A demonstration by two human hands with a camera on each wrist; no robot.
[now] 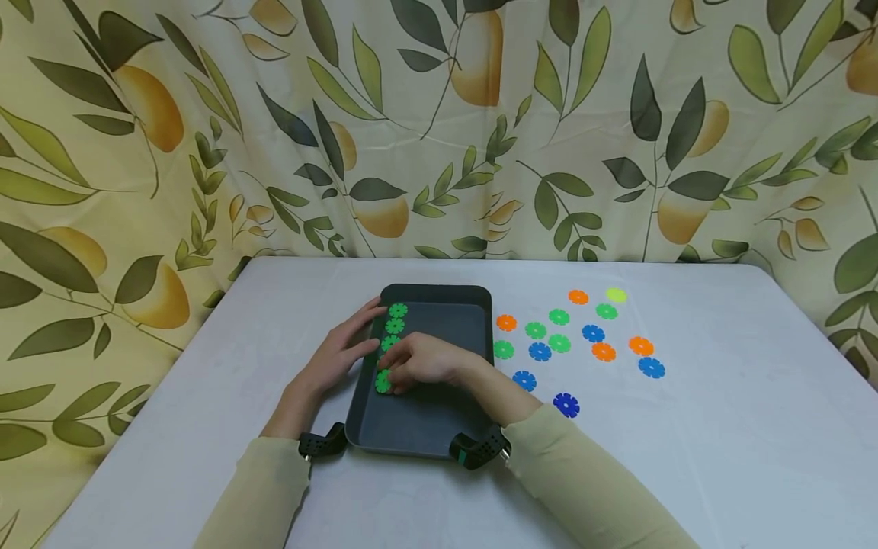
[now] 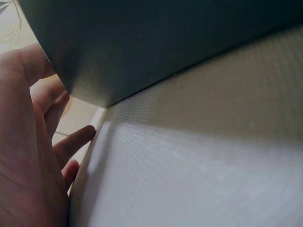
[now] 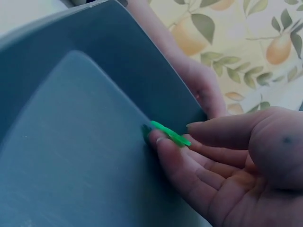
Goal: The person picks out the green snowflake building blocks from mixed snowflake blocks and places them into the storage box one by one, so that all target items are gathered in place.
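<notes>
My right hand [image 1: 425,360] reaches over the left side of a dark grey tray [image 1: 439,427]. It pinches a green notched disc [image 3: 171,134] between thumb and fingertips, and the disc is tilted near the tray's side wall in the right wrist view. Along that wall, further green notched discs [image 1: 394,325] form a column up to the far corner. My left hand [image 1: 332,354] rests at the tray's left rim with its fingers spread. In the left wrist view its thumb and a finger touch the tray wall [image 2: 142,42], while the other fingers extend past the corner.
Right of the tray, several loose notched discs lie scattered on the white table [image 1: 720,427]: orange [image 1: 641,345], blue [image 1: 652,367], green [image 1: 559,316], yellow [image 1: 616,295] and dark blue [image 1: 566,405]. A leaf-and-fruit patterned curtain [image 1: 425,183] hangs behind the table.
</notes>
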